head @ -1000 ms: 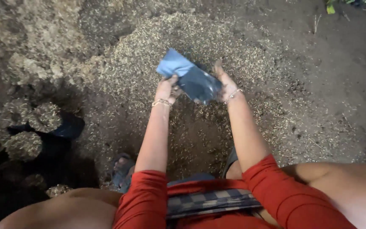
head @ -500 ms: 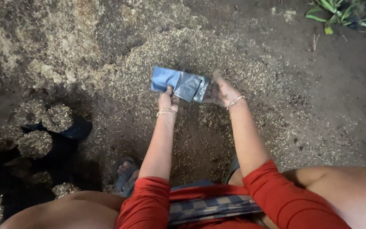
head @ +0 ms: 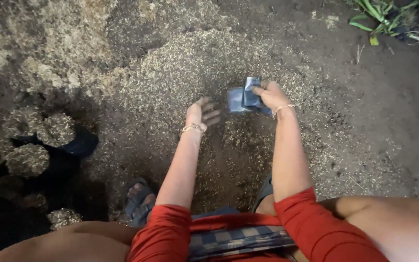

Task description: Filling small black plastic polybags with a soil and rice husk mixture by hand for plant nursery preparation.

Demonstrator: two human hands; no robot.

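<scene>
My right hand [head: 271, 95] grips a small blue-grey plastic bag [head: 243, 97], crumpled and held low over a spread of husk-like chaff [head: 185, 68] on the dirt ground. My left hand [head: 201, 112] hangs open a little to the left of the bag, fingers spread, holding nothing, just above the chaff. Both wrists wear thin bracelets. My arms come out of red sleeves, and my knees frame the bottom of the view.
Filled dark plastic bags topped with chaff [head: 40, 140] stand in a cluster at the left. A sandalled foot [head: 139, 196] rests below my left arm. Bare brown soil [head: 389, 97] lies to the right, green leaves [head: 384, 14] at the top right corner.
Both hands held the bag stretched between them; now my left hand has let go and opened, and my right hand has pulled the crumpled bag to the right.
</scene>
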